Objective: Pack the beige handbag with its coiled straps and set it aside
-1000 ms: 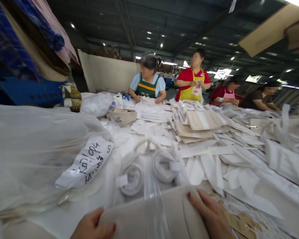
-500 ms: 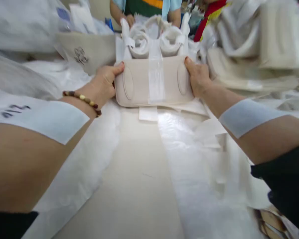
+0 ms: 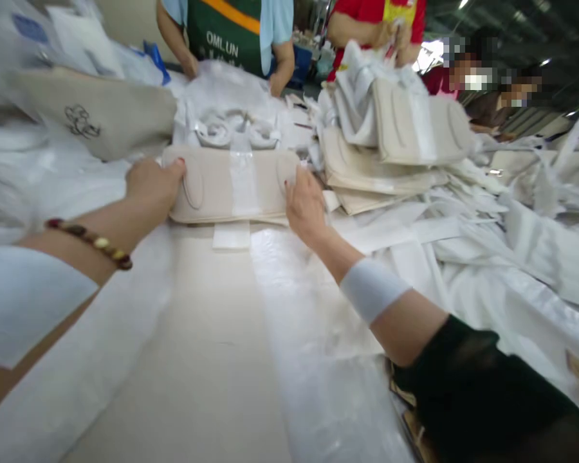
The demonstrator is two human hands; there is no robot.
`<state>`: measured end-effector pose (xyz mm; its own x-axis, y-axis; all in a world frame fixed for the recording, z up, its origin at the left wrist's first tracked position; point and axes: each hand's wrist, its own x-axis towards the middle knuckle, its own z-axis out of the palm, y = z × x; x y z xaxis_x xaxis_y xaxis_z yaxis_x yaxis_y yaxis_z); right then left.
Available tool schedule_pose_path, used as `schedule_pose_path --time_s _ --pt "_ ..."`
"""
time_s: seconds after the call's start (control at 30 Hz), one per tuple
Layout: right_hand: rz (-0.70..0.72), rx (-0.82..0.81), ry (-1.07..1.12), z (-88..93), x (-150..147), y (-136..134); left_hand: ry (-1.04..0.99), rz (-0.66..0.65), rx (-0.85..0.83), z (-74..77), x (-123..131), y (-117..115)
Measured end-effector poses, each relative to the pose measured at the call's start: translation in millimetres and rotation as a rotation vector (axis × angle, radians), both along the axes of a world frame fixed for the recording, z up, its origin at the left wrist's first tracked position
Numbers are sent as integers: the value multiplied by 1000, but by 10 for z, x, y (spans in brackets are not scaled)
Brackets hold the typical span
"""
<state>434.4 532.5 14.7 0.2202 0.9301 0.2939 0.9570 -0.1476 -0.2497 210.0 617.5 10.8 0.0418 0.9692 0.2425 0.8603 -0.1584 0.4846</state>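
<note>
A flat beige handbag (image 3: 215,183) with oval patches at both ends lies in front of me. A white band (image 3: 244,180) runs across its middle, and its white-wrapped handles (image 3: 238,128) stand behind it. My left hand (image 3: 152,188) grips the left end, thumb on top and the other fingers largely hidden. At the right end, my right hand (image 3: 306,204) has its fingers closed on the edge, partly blurred. A small white flap (image 3: 231,236) sticks out under the bag's near edge.
Beige bags (image 3: 415,128) are stacked to the right, beside a heap of white wrapping (image 3: 487,276). A printed beige bag (image 3: 101,116) lies at left. Across the table, a person in a green apron (image 3: 226,38) and another in red (image 3: 342,32) stand.
My view has swung right, so the bag and both hands appear further left. My right hand has shifted its hold at the bag's right end. More of the stacked bags shows.
</note>
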Motion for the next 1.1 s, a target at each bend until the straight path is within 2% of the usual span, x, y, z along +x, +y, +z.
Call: schedule_pose_path --time_s 0.07,0.1,0.13,0.17,0.23,0.3,0.4,0.5,0.6,0.67,0.8,0.9,1.1 --pt "157 -79 -77 68 32 -543 24 82 16 86 -9 -370" --pt "196 -103 -97 104 95 -825 55 64 45 98 -25 -607" --pt "210 -115 -111 141 185 -1095 169 -75 116 79 -46 -870" --pt "217 -128 -131 179 297 -1335 195 -155 152 27 -68 -1151" --pt "204 -150 -176 262 555 -1665 260 -345 288 -159 -100 -1716" --pt "177 -182 -219 341 808 -1741 340 -482 424 -398 -103 -2197" --pt "141 -255 -257 393 1083 -1451 417 -540 442 -684 -81 -2612" --pt "88 -349 -247 323 1226 -1042 463 -554 431 -781 -94 -2689" --pt "17 -444 -204 199 1332 -883 500 -589 420 -756 -129 -2653" --pt "-7 -493 -178 143 1423 -953 496 -587 385 -728 -138 -2652" --pt "-29 -542 -144 141 1646 -1299 487 -569 318 -732 -149 -2679" --pt "-46 -521 -132 160 1790 -1545 529 -594 351 -779 -197 -2652" --pt "-172 -468 -121 139 1945 -1805 505 -554 238 -816 -265 -2584"
